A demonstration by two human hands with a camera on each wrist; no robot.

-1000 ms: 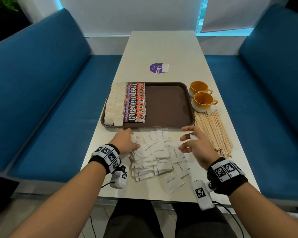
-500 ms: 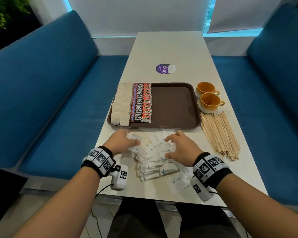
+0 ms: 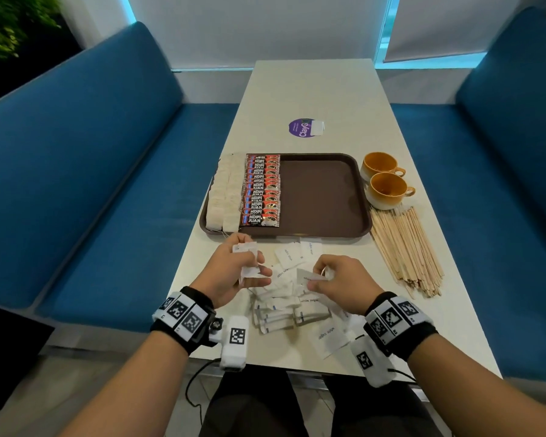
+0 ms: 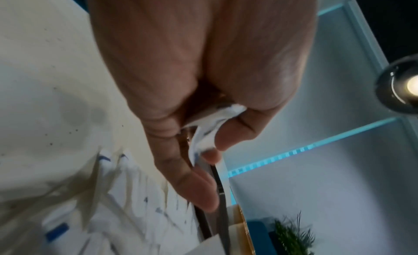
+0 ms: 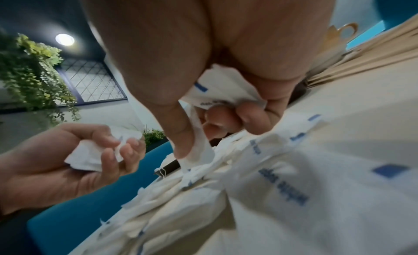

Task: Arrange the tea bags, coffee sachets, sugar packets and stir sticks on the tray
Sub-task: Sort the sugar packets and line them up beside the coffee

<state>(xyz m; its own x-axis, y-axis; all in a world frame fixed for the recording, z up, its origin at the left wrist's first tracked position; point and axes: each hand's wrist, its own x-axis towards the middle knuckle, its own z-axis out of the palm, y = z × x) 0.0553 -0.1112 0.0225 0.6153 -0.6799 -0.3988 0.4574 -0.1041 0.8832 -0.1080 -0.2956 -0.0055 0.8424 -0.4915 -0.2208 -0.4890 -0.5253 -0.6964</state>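
The left hand point(image 3: 230, 272) sits left of centre in the lower half of the head view, fingers curled round a small bunch of white sugar packets point(image 3: 246, 258) lifted off the surface point(image 3: 312, 89); the left wrist view shows thumb and fingers pinching crumpled white paper. The right hand point(image 3: 338, 283), just right of centre, also grips packets — its fingers are folded over a few, one corner sticking out toward the left hand. Between and below the two hands lies the loose heap of sugar packets point(image 3: 284, 310), some printed "white sugar", spread across the near part of the surface. Above the hands stands the brown tray point(image 3: 322, 197): tea bags point(image 3: 224, 193) fill its left edge in two columns, and a column of red coffee sachets point(image 3: 262, 190) lies just beside them; the right part of the tray is bare. Right of the tray, stir sticks point(image 3: 404, 247) lie in a fanned pile on the surface, with two orange cups point(image 3: 383, 181) just above them.
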